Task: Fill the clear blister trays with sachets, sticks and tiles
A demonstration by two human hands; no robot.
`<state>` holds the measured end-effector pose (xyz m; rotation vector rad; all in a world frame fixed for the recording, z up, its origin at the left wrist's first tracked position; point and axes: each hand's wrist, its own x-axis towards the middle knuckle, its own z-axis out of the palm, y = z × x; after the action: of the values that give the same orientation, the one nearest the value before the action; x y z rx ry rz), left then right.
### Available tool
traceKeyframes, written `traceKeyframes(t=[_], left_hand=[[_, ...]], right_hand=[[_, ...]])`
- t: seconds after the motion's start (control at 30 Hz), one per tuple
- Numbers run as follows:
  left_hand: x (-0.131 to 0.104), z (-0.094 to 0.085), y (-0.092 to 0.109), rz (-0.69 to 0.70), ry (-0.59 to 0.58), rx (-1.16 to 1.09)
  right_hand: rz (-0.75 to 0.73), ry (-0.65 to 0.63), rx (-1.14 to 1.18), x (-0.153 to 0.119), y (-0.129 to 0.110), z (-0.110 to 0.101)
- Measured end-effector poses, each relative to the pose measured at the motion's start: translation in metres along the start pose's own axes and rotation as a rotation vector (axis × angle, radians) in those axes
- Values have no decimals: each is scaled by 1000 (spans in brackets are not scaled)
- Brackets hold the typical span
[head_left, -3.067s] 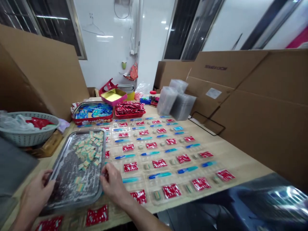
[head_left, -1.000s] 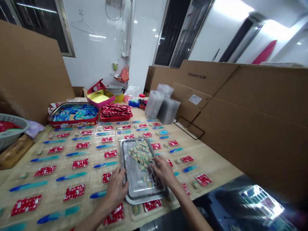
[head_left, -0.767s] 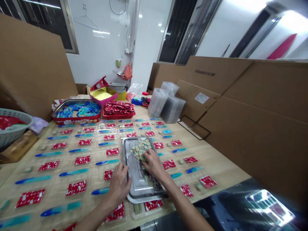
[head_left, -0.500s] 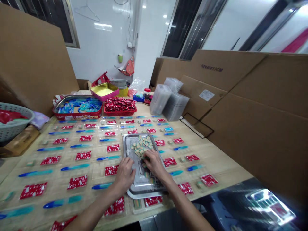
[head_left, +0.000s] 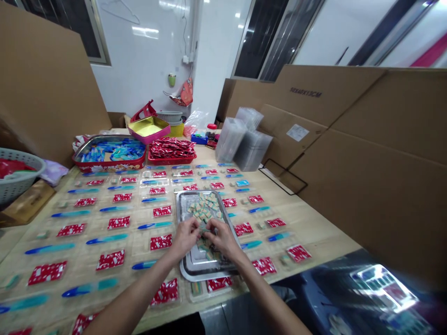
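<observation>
A silver metal tray (head_left: 190, 274) lies on the table, with a heap of small beige-and-teal layered blocks (head_left: 203, 207) in its far half. More pieces lie in the near half, partly behind my right hand. My left hand (head_left: 186, 236) hovers above the tray's left side, thumb and fingers pinched together. Facing it, my right hand (head_left: 221, 237) is pinched too, with the fingertips of both hands nearly meeting. Whatever sits between them is small and mostly covered by the fingers.
Clear plastic trays in rows hold blue pens (head_left: 106, 238), red printed packets (head_left: 111, 259) and small blocks. Behind stand a tin of blue pens (head_left: 111, 164), a red tray of packets (head_left: 171, 161) and stacked clear plastic trays (head_left: 252, 151). Cardboard (head_left: 377, 153) walls the right side.
My left hand has moved from the tray's left rim in over the tray, up to my right hand. Its fingers have closed into a pinch. The view has shifted slightly.
</observation>
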<state>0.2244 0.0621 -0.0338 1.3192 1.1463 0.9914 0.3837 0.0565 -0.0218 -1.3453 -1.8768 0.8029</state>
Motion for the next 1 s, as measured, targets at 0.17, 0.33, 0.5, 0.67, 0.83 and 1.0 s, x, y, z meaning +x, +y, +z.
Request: traceKeyframes(t=[0.17,0.33,0.5,0.67,0.83,1.0], left_hand=[[4,4,-4,-104,77,-173],[7,9,-2,-132,74,-204],[5,10,3,-123,34,-266],[-2,5,8,-141,-15,-337],[-6,3,10,-180,22,-379],[-12,4,19,-233,30,-474]], right_hand=[[66,11,251,2,10,-9],[103,-22,421,7,20,-11],[118,-93,433,14,16,-6],[183,-117,452,14,8,-4],[235,-195,638,8,-1,-8],[292,-83,693,4,-1,-5]])
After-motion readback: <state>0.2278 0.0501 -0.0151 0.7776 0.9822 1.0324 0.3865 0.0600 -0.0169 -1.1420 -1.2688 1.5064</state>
